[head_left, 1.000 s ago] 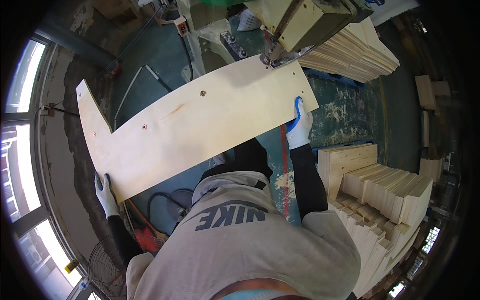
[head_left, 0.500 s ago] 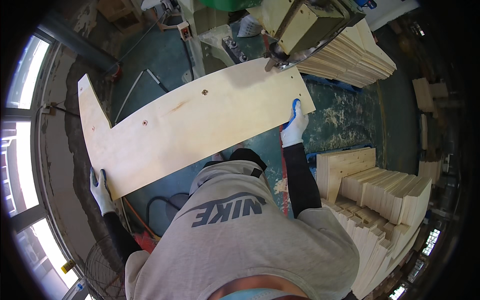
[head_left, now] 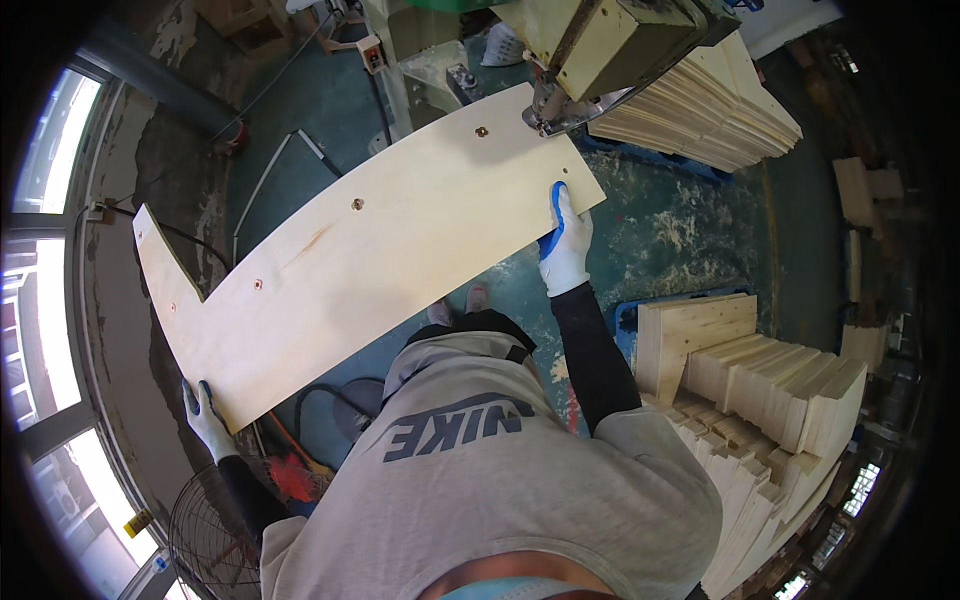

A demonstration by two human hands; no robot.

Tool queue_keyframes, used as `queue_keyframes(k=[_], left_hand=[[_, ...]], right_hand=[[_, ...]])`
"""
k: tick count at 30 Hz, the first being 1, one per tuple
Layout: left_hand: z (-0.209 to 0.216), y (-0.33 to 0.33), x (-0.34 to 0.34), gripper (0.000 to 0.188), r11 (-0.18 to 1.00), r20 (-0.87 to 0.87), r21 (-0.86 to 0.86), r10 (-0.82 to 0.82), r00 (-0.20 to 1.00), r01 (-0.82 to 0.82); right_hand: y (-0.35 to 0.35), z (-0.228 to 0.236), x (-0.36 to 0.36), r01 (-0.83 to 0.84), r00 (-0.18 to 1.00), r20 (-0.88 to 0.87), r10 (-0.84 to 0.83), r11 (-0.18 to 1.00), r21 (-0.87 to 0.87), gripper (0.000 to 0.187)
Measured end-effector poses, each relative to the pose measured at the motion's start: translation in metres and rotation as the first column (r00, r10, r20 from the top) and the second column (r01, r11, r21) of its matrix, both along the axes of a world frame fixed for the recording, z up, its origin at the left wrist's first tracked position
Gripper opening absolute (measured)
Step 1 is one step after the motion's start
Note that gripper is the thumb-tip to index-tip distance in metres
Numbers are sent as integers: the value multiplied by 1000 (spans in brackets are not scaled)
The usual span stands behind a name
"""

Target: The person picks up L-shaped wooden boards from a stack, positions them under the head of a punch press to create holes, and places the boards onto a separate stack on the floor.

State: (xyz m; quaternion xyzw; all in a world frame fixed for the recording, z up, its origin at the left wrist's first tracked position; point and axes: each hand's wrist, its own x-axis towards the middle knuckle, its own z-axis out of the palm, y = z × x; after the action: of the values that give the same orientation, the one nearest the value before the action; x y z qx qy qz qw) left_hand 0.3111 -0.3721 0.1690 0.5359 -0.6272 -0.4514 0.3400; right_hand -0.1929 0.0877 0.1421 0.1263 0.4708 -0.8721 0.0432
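Note:
A long pale wooden panel (head_left: 380,255) with one curved edge and an upturned arm at its left end is held in front of me. Several small metal inserts show along its face. My left hand (head_left: 209,423), in a white glove with dark finger parts, grips the near left corner. On the right, my right hand (head_left: 566,240), in a white and blue glove, holds the near edge close to the right end, thumb on top. The head of a green machine (head_left: 560,105) hangs over the panel's far right end; whether it touches the wood I cannot tell.
Stacked wooden panels (head_left: 700,105) stand on a blue pallet behind the machine. More cut wood pieces (head_left: 760,390) are piled at my right. A wire fan guard (head_left: 212,530) is at lower left, near cables on the floor. Windows (head_left: 45,320) line the left wall.
The panel has shifted left and tilted, its left end coming nearer to me. Both hands moved with it, and another metal insert now shows near the machine head.

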Motion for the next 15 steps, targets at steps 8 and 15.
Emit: queue_keyframes(k=[8, 15], left_hand=[[-1, -3, 10, 60, 999, 53, 23, -36, 998, 35], [8, -15, -11, 59, 999, 1, 15, -33, 999, 33]], right_hand=[[1, -7, -1, -54, 996, 74, 49, 997, 61, 41], [-3, -4, 3, -113, 991, 90, 97, 973, 200, 39]])
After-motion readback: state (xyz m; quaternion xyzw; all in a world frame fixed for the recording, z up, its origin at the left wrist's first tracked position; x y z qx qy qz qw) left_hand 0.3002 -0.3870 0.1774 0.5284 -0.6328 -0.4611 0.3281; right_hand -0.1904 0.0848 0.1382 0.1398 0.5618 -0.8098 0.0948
